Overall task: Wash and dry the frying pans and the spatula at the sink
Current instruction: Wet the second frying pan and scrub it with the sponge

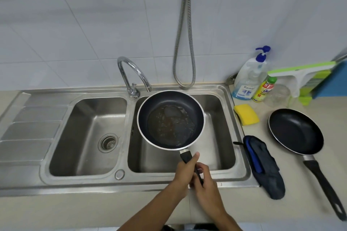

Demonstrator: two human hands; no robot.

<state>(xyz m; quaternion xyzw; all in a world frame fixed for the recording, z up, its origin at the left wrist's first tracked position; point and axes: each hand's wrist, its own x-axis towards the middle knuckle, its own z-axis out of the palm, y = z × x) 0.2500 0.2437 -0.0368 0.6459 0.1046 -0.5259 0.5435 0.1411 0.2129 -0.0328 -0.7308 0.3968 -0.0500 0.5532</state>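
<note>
We see the black non-stick frying pan (170,118) with a pale rim held level just beyond the fingers (204,169), hanging over the right-hand basin of the stainless steel double sink (217,133) and under the spout of the curved chrome tap (135,75). Its floor carries a brownish greasy film and a little pooled liquid, so we judge the inside slick and better left untouched. The matte black handle (185,156) is the place to hold: it is stiff, dry-looking and easy to grip. The pan looks moderately heavy, with its weight well out ahead of the grip. Both hands are clamped on that handle. The left hand (185,169) sits nearest the bowl with its thumb laid forward along the top. The right hand (205,182) is wrapped around the handle's tail just behind it, and the two hands touch. Both forearms reach up and forward from the near edge, the wrists fairly straight. Well to the right of the fingers, on the pale tabletop (293,184), lies a second black frying pan (296,131), upright, its handle pointing back towards us. A yellow sponge (246,114) and a crumpled dark blue cloth (266,170) lie between it and the sink. We cannot pick out the spatula with any certainty.
</note>
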